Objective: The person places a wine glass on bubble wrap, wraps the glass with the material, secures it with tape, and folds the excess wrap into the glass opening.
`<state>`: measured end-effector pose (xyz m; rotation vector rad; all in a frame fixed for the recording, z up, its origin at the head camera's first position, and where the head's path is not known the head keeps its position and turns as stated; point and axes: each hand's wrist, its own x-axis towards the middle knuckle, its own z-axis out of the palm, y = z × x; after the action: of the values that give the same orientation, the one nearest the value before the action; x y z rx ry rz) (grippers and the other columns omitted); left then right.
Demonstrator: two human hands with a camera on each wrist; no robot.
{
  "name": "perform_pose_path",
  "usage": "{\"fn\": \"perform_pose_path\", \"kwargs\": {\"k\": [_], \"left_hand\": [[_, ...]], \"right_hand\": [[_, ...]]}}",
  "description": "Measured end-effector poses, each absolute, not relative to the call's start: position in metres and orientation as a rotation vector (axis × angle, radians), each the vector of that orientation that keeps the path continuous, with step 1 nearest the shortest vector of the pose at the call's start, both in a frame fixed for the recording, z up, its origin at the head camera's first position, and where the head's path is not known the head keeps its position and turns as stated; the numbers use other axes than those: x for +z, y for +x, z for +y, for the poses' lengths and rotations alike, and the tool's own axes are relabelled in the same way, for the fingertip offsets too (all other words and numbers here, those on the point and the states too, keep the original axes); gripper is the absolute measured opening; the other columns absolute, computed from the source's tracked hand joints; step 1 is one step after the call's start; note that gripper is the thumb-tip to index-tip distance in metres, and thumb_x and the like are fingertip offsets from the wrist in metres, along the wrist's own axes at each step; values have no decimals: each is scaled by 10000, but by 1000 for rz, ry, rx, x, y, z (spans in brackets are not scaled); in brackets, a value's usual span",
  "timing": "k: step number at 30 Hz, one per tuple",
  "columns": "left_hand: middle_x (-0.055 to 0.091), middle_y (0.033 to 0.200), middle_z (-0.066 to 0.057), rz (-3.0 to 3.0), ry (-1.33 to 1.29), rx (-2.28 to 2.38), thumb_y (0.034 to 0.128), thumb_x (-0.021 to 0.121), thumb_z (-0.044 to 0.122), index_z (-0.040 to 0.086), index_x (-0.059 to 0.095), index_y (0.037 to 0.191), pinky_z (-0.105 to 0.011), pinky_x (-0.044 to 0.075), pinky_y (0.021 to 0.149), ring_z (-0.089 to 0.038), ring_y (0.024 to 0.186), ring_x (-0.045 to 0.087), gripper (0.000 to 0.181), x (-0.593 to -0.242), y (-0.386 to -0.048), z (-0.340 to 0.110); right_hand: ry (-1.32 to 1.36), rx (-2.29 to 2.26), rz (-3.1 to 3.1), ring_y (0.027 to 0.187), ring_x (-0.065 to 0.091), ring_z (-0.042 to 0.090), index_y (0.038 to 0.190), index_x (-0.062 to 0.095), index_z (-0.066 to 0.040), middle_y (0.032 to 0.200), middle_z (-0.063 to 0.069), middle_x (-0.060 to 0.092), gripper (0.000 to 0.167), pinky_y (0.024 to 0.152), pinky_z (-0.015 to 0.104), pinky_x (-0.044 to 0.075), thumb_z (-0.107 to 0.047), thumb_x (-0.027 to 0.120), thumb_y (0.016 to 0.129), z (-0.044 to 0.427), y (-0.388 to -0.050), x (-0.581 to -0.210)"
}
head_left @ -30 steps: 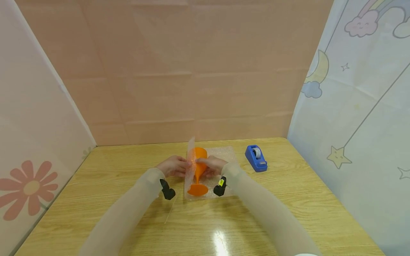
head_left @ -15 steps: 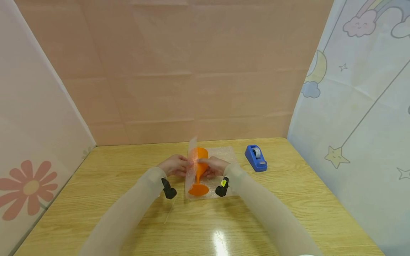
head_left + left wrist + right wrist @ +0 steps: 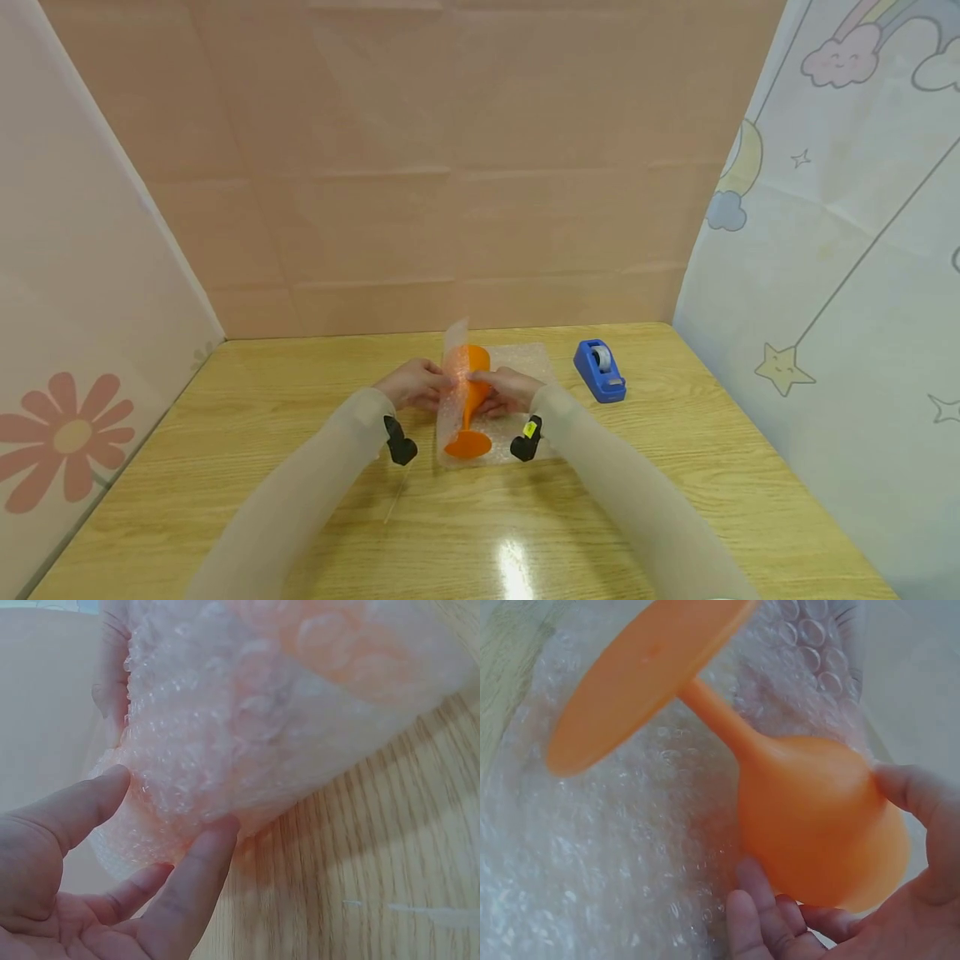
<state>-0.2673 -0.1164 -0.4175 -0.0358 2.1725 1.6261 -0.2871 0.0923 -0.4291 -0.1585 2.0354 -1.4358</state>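
An orange goblet (image 3: 477, 392) lies on its side on a sheet of bubble wrap (image 3: 525, 358), its round foot toward me. My right hand (image 3: 506, 392) grips the goblet's bowl, thumb on one side and fingers curled beneath, as the right wrist view shows with the goblet (image 3: 817, 817) in front of the wrap (image 3: 630, 847). The wrap's left part is lifted and partly covers the bowl. My left hand (image 3: 412, 385) pinches that raised part from the left; in the left wrist view its thumb and fingers press on the bubble wrap (image 3: 195, 735).
A blue tape dispenser (image 3: 600, 372) with a roll of clear tape stands right of the wrap. A thin clear strip (image 3: 397, 496) lies on the wooden table (image 3: 262, 400) near my left forearm. A brown paper backdrop (image 3: 450, 208) stands behind the table, with patterned sheets at both sides.
The goblet, both hands and the raised wrap have shifted slightly to the right. The lifted wrap leans a little further over the bowl. The tape dispenser has stayed put.
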Motion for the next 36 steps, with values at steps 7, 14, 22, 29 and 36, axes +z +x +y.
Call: {"fn": "perform_pose_path", "kwargs": {"k": [7,14,22,29,36], "left_hand": [[558,1009,-135,2206,-38,1616,932,653,164,-36,471,1171,-352,581,766,-205,798,646,361,-418,-267,-112],[555,1010,-120,2228,-49,1592,928,660,175,-4,478,1133,-354,582,762,-202,786,647,327,-418,-268,-109],[526,995,-104,2267,-72,1567,908,689,205,22,467,1090,-383,574,800,-208,816,583,340,-418,-268,-107],[537,1027,-113,2315,-74,1525,898,702,238,31,472,1099,-384,572,811,-226,865,581,369,-415,-267,-105],[536,1025,-108,2333,-85,1508,902,696,241,33,485,1111,-341,582,755,-223,867,573,363,-412,-266,-103]], "right_hand": [[-164,-1458,2043,751,663,174,1128,578,9,828,57,685,441,732,309,543,-400,523,972,97,-286,-430],[-201,-1452,2005,745,652,146,1103,600,14,796,31,686,427,731,297,530,-385,499,988,101,-289,-433],[-149,-1518,1959,745,639,155,1155,559,22,806,41,670,419,768,311,535,-362,504,997,101,-287,-435],[-123,-1555,1932,775,622,177,1166,516,17,838,60,629,405,845,357,529,-351,502,999,102,-285,-435],[-109,-1576,1919,754,606,166,1144,522,9,830,64,596,388,809,330,536,-349,512,995,103,-286,-437]]}}
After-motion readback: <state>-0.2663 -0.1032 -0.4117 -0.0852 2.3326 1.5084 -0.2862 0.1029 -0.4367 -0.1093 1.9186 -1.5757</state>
